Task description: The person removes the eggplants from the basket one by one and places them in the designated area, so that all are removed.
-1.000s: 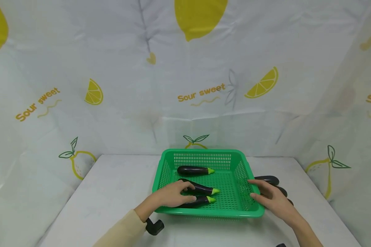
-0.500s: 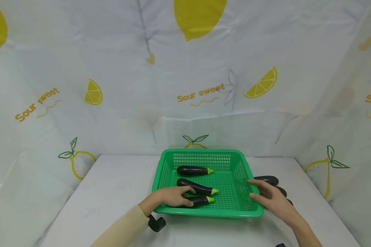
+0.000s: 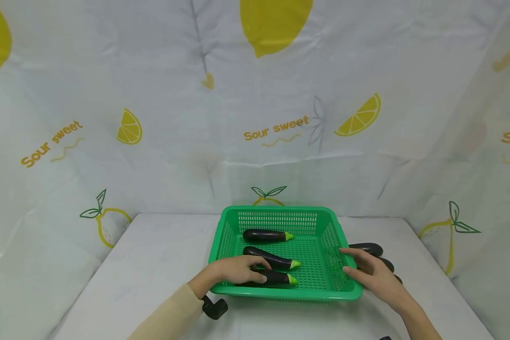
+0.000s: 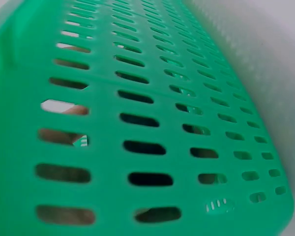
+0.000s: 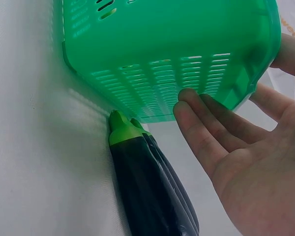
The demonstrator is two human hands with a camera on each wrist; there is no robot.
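Observation:
A green plastic basket (image 3: pixel 289 294) with slotted walls holds 3 eggplants lying crosswise, green stem ends to the right. Inside it, my left hand (image 3: pixel 238 269) grips the nearest eggplant (image 3: pixel 278 277) by its left part, which the hand mostly covers. Behind that lie a middle eggplant (image 3: pixel 276 260) and a far eggplant (image 3: pixel 264 235). On the right side, my right hand (image 3: pixel 376 278) holds the basket rim; in the right wrist view some fingers press the outer wall from below. The basket wall (image 4: pixel 103 103) hides most of the left hand in the left wrist view.
More eggplants (image 3: pixel 367 248) lie on the white table (image 3: pixel 153 264) just right of the basket, partly behind the right hand. The right wrist view has them close up, an eggplant (image 5: pixel 147 182) pointing its stem at the basket. A lemon-printed sheet (image 3: pixel 187 141) hangs behind.
My left hand has settled lower over the nearest eggplant, and that eggplant's stem end has shifted slightly toward the near rim. The right hand and basket look unmoved.

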